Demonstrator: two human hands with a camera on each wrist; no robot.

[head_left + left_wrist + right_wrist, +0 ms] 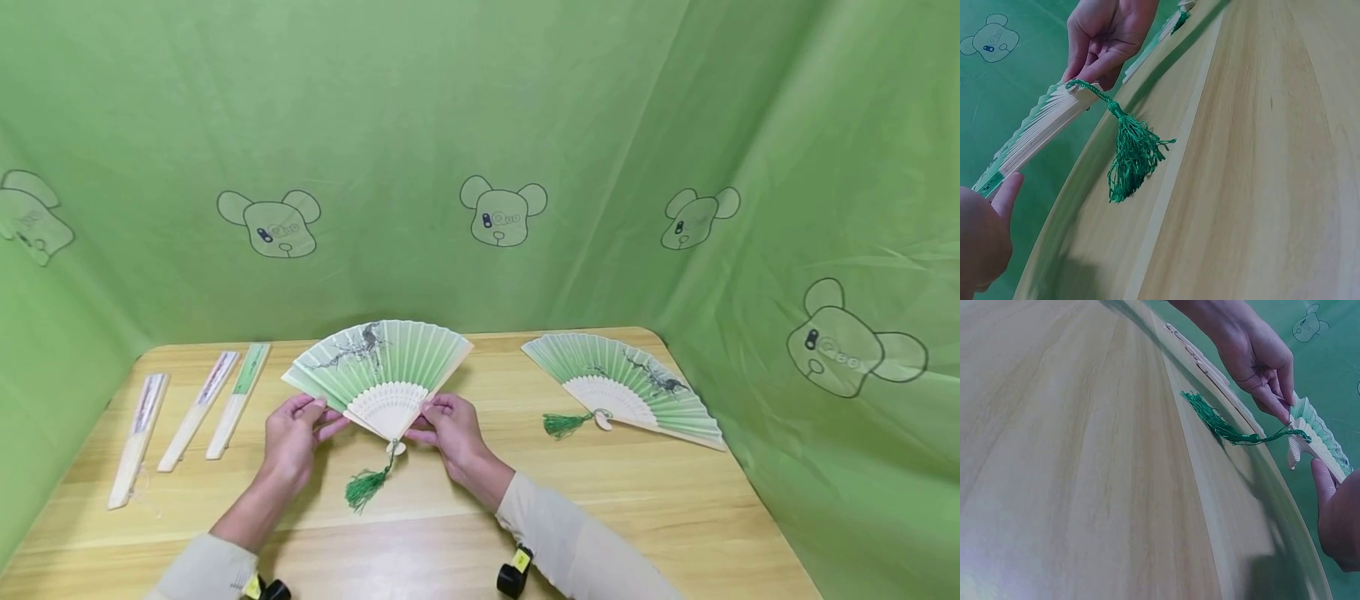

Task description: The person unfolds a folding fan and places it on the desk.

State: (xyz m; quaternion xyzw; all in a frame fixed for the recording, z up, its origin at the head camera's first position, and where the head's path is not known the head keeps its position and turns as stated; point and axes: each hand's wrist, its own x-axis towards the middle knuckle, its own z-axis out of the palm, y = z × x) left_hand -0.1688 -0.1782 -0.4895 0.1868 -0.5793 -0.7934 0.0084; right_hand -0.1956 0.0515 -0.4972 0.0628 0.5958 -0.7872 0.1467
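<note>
Spread wide between both hands is a green folding fan [408,358] with a dark branch print and pale ribs. My left hand [291,437] pinches its left edge, thumb in front. On the other side, my right hand [453,429] pinches the right edge low down near the pivot. A green tassel [366,487] dangles from the pivot, and in the left wrist view the tassel [1135,153] hangs over the wooden table. The right wrist view shows the fan [1319,440] edge-on, held above the tabletop.
A second open green fan [622,379] with a tassel lies at the table's right. Three folded fans lie at the left: one outermost [138,437], one in the middle [198,408], one green-topped [238,400]. Green curtains [480,125] enclose the wooden table [622,508].
</note>
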